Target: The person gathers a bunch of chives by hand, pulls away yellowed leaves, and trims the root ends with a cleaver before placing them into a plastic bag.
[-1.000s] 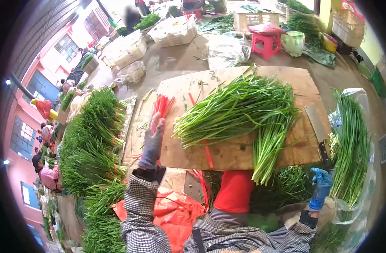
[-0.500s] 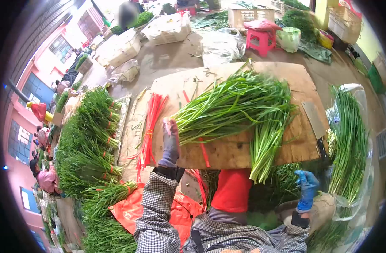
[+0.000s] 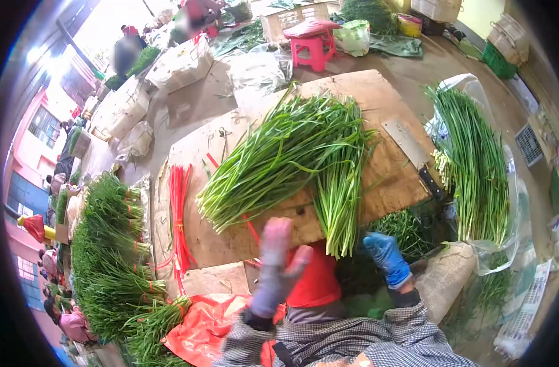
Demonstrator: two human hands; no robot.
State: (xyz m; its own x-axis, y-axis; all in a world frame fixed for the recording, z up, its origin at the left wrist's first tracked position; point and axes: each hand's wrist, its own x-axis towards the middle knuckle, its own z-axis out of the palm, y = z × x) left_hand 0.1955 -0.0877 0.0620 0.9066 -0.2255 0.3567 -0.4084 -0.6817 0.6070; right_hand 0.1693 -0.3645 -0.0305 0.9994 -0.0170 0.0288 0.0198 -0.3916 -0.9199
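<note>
Greens (image 3: 273, 159) | on board (image 3: 389, 177) | just beyond left hand (image 3: 278, 264) (some overhang edge)

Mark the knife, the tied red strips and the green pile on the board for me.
Knife (image 3: 409, 147), head view, on the blade.
Tied red strips (image 3: 179, 208), head view, on their middle.
Green pile (image 3: 282, 156), head view, on its central leaves.

Bare board (image 3: 388, 182) between green stalks (image 3: 279, 156) and cleaver (image 3: 408, 144), passable; stalks blocking middle
</note>
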